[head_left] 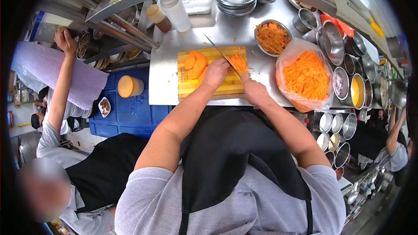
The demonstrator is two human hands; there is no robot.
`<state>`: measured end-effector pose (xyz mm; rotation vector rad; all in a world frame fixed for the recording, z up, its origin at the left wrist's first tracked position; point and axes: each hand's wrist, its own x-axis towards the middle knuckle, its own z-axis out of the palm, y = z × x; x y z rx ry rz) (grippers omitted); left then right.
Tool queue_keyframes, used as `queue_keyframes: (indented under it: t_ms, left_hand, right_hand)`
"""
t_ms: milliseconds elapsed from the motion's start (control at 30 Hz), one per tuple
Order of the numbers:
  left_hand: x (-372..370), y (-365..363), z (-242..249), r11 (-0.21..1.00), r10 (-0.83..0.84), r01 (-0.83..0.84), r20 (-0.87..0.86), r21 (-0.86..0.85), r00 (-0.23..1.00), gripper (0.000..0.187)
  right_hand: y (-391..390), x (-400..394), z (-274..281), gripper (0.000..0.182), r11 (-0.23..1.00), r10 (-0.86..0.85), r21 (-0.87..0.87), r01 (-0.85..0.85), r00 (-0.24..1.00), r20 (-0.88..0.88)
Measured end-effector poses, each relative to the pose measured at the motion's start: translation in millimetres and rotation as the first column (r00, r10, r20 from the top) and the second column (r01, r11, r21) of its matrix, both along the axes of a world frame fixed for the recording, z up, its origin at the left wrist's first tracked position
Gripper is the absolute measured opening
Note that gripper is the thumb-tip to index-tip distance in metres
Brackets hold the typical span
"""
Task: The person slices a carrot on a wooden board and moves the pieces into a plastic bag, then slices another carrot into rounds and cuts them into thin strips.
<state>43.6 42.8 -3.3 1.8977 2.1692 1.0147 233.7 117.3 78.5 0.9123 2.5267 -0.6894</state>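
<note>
My right hand (254, 91) is wrapped round the handle of a kitchen knife (222, 54), whose long blade slants across a striped wooden cutting board (187, 88). My left hand (216, 72) is closed on the board against the left side of the blade, fingers curled over carrot pieces that it mostly hides. Left of it lie round and oval carrot slices (197, 64). Thin carrot strips (238, 62) are piled just right of the blade, a few of them at the board's edge.
A plastic bag of carrot shreds (305, 76) and a bowl of thicker orange pieces (273, 38) stand right. Behind are squeeze bottles (175, 13) and stacked metal bowls (235, 2). A person (104, 165) stands left, by a blue surface holding a lidded tub (130, 86).
</note>
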Motion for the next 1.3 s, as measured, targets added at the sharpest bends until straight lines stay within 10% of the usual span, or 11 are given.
queue_keyframes:
  t_ms: [1300]
  left_hand:
    - [-5.9, -3.8, -0.4, 0.998, 0.037, -0.04, 0.06, 0.055, 0.998, 0.009]
  right_hand:
    - [0.0, 7.7, -1.3, 0.032, 0.996, -0.038, -0.078, 0.035, 0.999, -0.031]
